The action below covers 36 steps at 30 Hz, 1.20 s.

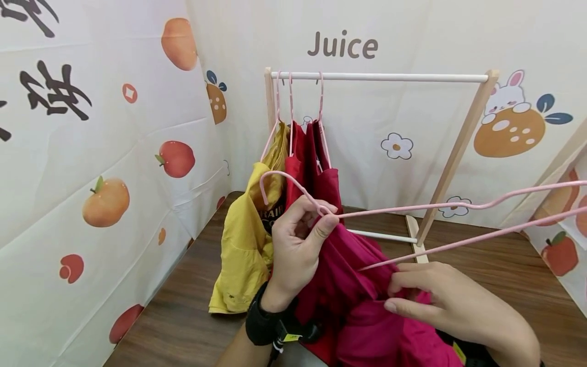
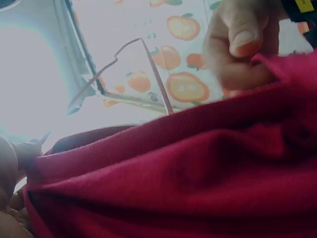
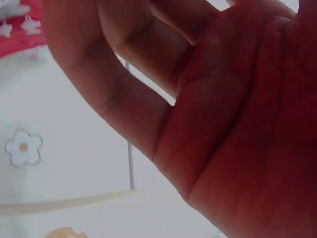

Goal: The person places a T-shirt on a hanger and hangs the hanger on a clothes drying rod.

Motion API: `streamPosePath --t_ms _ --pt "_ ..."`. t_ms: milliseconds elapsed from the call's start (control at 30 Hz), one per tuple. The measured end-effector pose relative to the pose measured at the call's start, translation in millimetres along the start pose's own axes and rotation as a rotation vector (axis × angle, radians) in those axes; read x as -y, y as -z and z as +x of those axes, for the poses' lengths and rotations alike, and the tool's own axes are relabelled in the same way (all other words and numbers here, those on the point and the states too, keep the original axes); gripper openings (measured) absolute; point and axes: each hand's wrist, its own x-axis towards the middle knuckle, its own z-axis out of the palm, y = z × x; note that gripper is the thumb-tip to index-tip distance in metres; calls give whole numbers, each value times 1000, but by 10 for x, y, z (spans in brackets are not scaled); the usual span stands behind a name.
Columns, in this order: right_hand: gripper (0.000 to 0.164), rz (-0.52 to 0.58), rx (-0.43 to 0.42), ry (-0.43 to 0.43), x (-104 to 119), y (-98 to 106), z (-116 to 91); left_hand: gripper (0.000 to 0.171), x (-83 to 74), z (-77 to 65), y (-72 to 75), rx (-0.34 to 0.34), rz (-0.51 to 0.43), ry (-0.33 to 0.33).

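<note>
My left hand [image 1: 295,250] pinches a pink clothes hanger [image 1: 412,208] at the base of its hook, along with the neck of a magenta shirt [image 1: 371,331]. One end of the hanger runs into the shirt, while the other sticks out to the right past the view's edge. Lower right, my right hand [image 1: 454,300] grips the edge of the shirt between thumb and curled fingers. In the left wrist view the ribbed collar [image 2: 148,144] stretches between both hands. Only the palm and bent fingers [image 3: 133,104] show in the right wrist view; the cloth there is hidden.
A clothes rack with a white rail [image 1: 390,77] stands behind on the wooden table [image 1: 183,306]. Hung at its left end are a yellow shirt [image 1: 240,244], a red garment [image 1: 295,173] and a dark red garment [image 1: 326,186]. Printed cloth walls [image 1: 357,112] enclose the table.
</note>
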Motion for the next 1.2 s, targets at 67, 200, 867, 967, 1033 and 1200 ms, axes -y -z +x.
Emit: streamPosePath --t_ms 67,200,867,967,1033,1200 --pt "26 4 -22 8 -26 48 -67 9 -4 10 31 -13 9 7" --pt "21 -78 -28 -116 -60 121 -120 14 -24 34 89 -66 14 8" --pt "39 81 116 44 174 -129 169 14 -42 18 40 -39 1 -19" --pt "29 13 180 -20 209 -199 197 13 -43 22 54 -50 11 -25" --pt "24 -25 201 -73 191 -230 211 13 -46 25 69 -66 19 -29" --pt "20 -142 170 -221 74 -188 182 14 -58 32 96 -91 38 -25"
